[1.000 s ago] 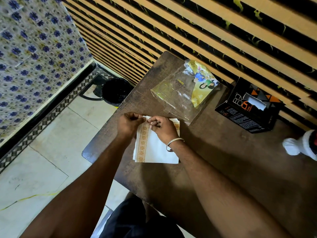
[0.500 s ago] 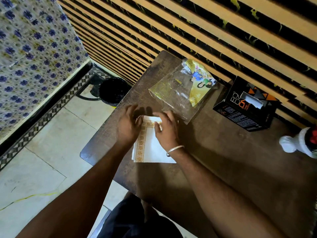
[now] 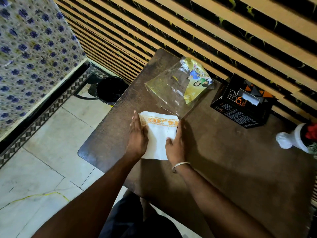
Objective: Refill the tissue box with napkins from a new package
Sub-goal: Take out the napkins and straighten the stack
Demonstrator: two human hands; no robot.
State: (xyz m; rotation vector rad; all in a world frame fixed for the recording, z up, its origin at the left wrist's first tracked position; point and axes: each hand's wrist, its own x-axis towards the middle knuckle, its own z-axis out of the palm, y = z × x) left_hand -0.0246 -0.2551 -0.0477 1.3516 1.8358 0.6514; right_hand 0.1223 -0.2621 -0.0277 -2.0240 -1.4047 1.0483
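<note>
A stack of white napkins (image 3: 158,134) with an orange patterned border lies on the dark wooden table (image 3: 231,160). My left hand (image 3: 138,134) presses flat against the stack's left edge. My right hand (image 3: 176,141), with a silver bangle at the wrist, presses against its right edge, thumb resting on top. Just beyond the stack lies the clear, yellow-printed plastic package (image 3: 180,86), flattened and looking empty. The black tissue box (image 3: 243,102) with orange lettering stands at the back right, a white tissue showing in its top slot.
A white vase with red flowers (image 3: 298,138) stands at the table's right edge. A black waste bin (image 3: 110,90) sits on the tiled floor to the left of the table. A slatted wall runs right behind the table.
My hands moved from pinching the napkins' far edge to flat palms against the stack's two sides. The patterned border now runs along the far edge instead of the left.
</note>
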